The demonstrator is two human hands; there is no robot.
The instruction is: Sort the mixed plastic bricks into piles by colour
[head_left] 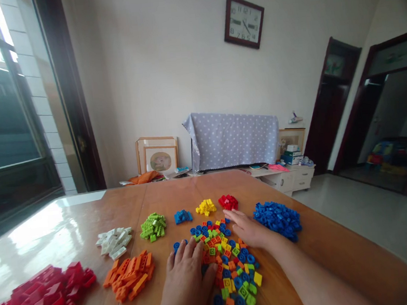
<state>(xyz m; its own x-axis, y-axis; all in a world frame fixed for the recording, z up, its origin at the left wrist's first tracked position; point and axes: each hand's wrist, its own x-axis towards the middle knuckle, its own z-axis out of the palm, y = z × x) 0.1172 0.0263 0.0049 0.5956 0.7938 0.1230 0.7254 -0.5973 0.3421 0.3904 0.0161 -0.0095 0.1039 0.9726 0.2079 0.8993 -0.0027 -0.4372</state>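
A mixed pile of small bricks and blue wheels (224, 257) lies spread on the wooden table (121, 204). At the pile's left side rests my left hand (189, 275), palm down, fingers apart; what lies under its palm is hidden. My right hand (246, 228) reaches over the pile's upper right edge with its fingers extended, the fingertips close to a small red heap (228, 202). Nothing shows in its fingers. Just beyond the pile sit a yellow heap (205, 207) and a small blue heap (183, 216). A large blue heap (278, 219) is right of my right hand.
Farther left are heaps of green (153, 226), white (114, 242), orange (131, 275) and dark pink bricks (40, 300). Behind the table stands a low white cabinet (295, 179) with a cloth-covered object (236, 139). A clock (244, 21) hangs on the wall.
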